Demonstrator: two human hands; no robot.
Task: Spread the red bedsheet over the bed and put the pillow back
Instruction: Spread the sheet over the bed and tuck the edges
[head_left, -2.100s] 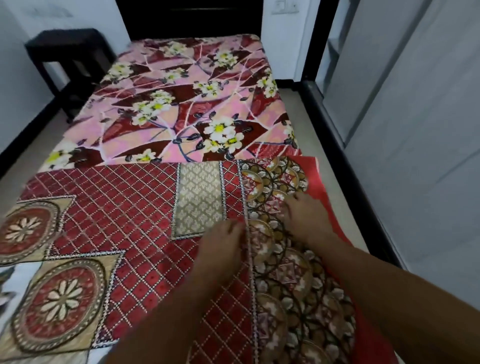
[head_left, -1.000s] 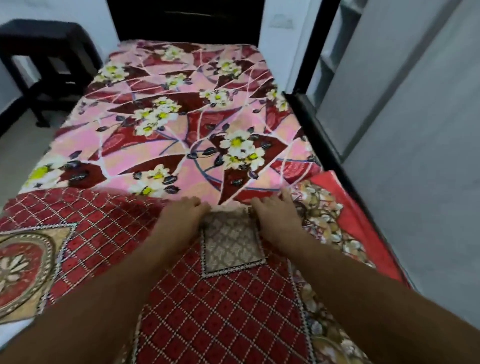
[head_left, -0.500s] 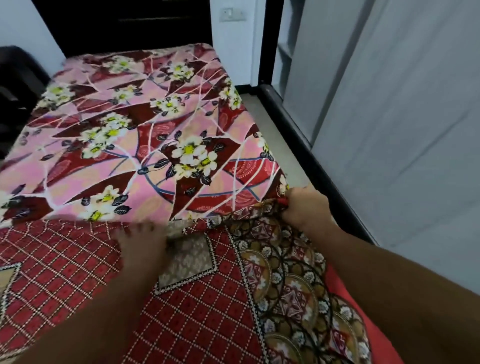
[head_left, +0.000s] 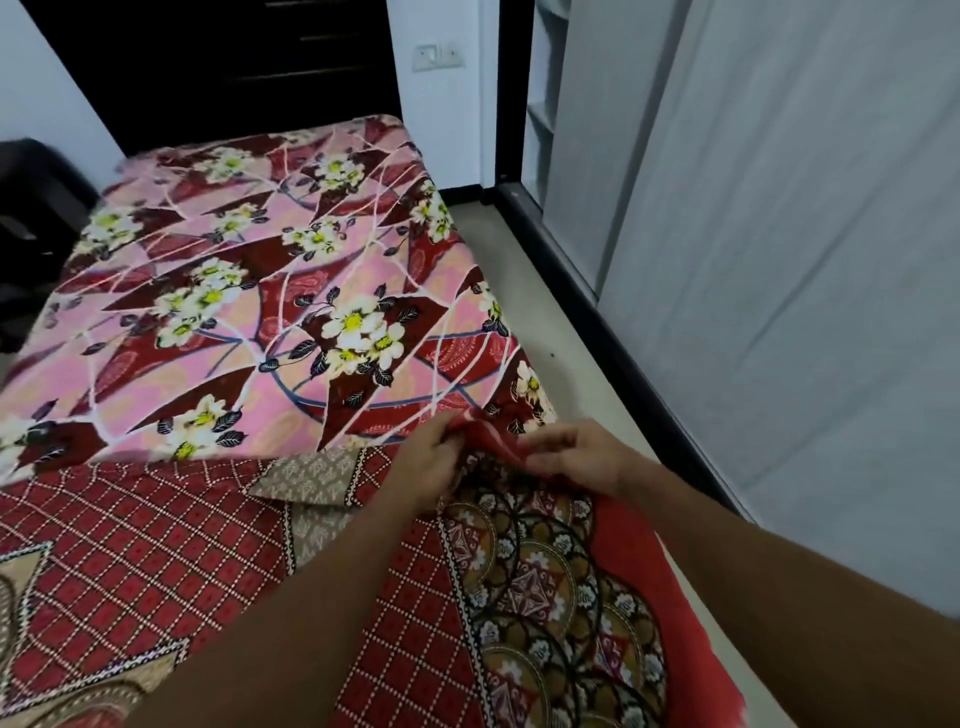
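The red bedsheet (head_left: 156, 561), with a diamond grid and a circle-patterned border, lies folded over the near half of the bed. The far half shows a pink floral sheet (head_left: 249, 312) covering the mattress. My left hand (head_left: 428, 462) and my right hand (head_left: 576, 457) both pinch the plain red edge of the bedsheet at its far right corner, near the bed's right side, and hold it slightly raised. A beige patch of the sheet is folded back just left of my left hand. No pillow is in view.
A dark headboard (head_left: 249, 67) stands at the far end. A dark side table (head_left: 31, 223) is at the far left. A strip of floor (head_left: 571, 322) runs along the bed's right side, bounded by a black rail and grey wardrobe doors (head_left: 779, 260).
My hands slid from the middle of the sheet's far edge to its right corner. My left hand came over beside the right, and both now pinch the raised red edge.
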